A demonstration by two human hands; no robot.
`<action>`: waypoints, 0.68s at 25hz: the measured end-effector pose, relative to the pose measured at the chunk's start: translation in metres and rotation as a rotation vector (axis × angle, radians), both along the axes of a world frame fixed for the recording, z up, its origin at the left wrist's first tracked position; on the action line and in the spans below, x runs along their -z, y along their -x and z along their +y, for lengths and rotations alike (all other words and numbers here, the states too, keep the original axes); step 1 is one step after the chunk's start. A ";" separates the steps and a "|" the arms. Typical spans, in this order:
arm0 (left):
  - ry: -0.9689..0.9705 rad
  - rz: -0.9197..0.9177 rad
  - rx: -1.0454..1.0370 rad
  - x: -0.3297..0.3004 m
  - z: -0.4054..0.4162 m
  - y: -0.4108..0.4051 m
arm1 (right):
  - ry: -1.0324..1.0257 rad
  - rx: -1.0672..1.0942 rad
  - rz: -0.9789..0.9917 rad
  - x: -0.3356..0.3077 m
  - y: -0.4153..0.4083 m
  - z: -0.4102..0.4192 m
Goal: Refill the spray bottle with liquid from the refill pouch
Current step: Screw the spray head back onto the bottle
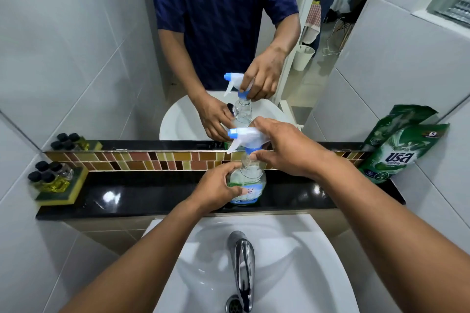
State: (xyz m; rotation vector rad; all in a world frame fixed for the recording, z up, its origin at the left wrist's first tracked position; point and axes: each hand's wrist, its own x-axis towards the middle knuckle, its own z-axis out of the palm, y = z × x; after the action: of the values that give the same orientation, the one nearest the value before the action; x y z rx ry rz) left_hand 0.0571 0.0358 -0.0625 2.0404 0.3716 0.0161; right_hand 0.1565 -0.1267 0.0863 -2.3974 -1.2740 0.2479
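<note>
A clear spray bottle (pixel 250 180) with a blue-and-white label stands upright on the black shelf (pixel 152 198) behind the sink. My left hand (pixel 216 189) wraps around its body. Its white trigger head with a blue nozzle (pixel 243 134) sits on the neck, and my right hand (pixel 282 150) grips the head and blue collar from the right. The green refill pouch (pixel 396 152) leans against the wall at the shelf's right end, untouched. The bottle looks nearly empty.
A white sink (pixel 292 249) with a chrome tap (pixel 243 262) lies below the shelf. Several small black-capped bottles (pixel 49 175) sit on a sponge at the shelf's left end. A mirror above a mosaic tile strip reflects my hands and another person in a doorway.
</note>
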 end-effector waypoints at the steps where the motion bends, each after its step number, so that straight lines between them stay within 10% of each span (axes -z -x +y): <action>1: 0.002 0.000 -0.007 0.002 0.000 -0.001 | -0.001 0.008 0.024 -0.001 -0.003 -0.001; 17: 0.018 0.014 0.018 -0.002 -0.002 0.000 | -0.124 0.089 0.242 0.015 -0.010 -0.010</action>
State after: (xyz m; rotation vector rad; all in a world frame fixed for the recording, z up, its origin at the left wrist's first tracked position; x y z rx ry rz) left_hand 0.0567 0.0335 -0.0605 2.0267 0.3605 -0.0124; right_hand 0.1667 -0.1366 0.0713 -2.2340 -1.0397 0.4069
